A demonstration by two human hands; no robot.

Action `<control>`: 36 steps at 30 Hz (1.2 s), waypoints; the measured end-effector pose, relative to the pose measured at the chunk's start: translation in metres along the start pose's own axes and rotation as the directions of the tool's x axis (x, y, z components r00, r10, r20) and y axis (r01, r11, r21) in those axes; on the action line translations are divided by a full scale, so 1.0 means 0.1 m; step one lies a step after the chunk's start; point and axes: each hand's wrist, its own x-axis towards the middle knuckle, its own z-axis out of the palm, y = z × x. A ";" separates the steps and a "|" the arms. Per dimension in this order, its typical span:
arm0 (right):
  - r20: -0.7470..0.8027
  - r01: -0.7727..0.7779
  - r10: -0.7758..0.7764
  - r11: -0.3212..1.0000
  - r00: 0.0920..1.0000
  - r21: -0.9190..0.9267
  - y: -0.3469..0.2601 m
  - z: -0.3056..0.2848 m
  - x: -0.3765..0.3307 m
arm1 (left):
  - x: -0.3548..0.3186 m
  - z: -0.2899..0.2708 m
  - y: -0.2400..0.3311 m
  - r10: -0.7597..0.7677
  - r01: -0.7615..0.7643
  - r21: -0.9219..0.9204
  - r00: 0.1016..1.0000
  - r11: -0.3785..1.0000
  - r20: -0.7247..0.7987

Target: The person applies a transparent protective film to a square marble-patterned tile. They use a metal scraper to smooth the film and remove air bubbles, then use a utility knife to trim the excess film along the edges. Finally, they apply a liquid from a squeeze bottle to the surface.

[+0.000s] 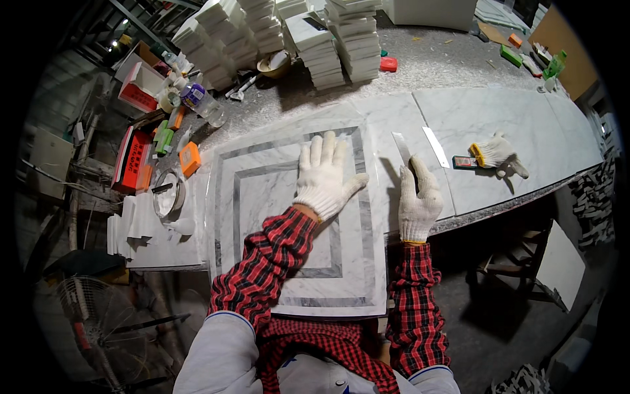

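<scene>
Head view: grey-banded white marble panel (262, 190)

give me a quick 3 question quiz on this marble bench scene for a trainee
1. True or false: the left hand lies flat, fingers spread, on the square marble panel with grey inlaid bands.
2. What does the right hand hold? A) a flat metal blade B) a bottle C) a hammer
3. What lies on the slab to the right of the hands?

Key:
1. True
2. A, the blade points away from the person
3. A spare white glove beside a small cutter
</scene>
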 end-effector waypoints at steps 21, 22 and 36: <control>0.021 -0.022 0.022 1.000 1.000 -0.004 -0.05 -0.03 0.02 | 0.60 -0.21 -0.51 0.376 -0.379 -0.218 0.925 0.899 -0.054; 0.029 -0.026 0.026 1.000 0.999 -0.011 -0.06 -0.03 0.03 | 0.69 -0.30 -0.55 0.368 -0.376 -0.239 0.926 0.895 -0.080; 0.066 -0.048 0.049 0.999 0.997 -0.020 -0.14 -0.04 0.02 | 0.33 -0.29 -0.68 0.709 -0.657 -0.606 0.674 0.448 -0.207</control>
